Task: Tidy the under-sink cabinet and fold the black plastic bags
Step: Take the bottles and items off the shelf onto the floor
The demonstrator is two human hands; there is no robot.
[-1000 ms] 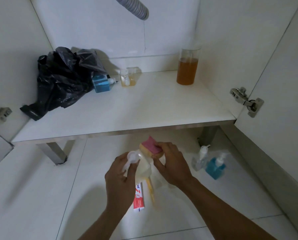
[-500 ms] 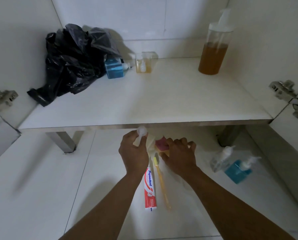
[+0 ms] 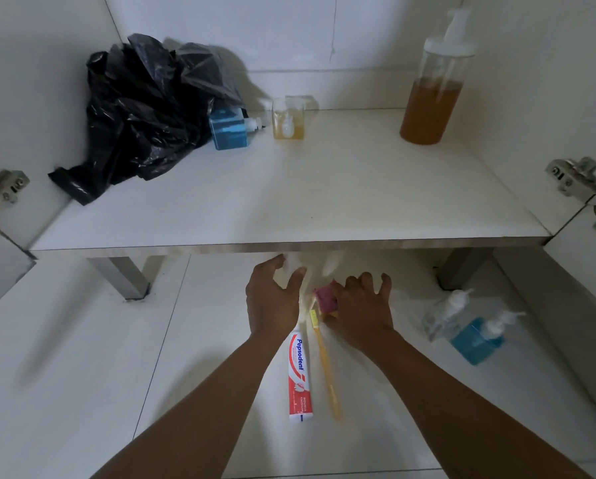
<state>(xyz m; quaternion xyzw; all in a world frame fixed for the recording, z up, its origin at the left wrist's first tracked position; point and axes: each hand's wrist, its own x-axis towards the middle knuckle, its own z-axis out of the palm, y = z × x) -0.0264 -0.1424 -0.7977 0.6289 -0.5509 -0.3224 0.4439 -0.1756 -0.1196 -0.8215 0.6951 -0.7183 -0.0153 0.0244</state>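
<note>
Head view: we work on the floor below the cabinet shelf [image 3: 289,188].
Left hand [image 3: 272,302]: curled round a pale pump bottle [image 3: 291,267].
Right hand [image 3: 360,309]: fingers spread, pressing the pink sponge [image 3: 326,299].
Advice: we should keep the bottle upright.

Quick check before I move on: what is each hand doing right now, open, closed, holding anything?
Left hand: closed around a blurred white bottle.
Right hand: fingers spread, resting on the pink sponge; whether it grips it cannot be told.

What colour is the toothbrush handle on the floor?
Yellow-orange toothbrush, clearest in the head view.
</note>
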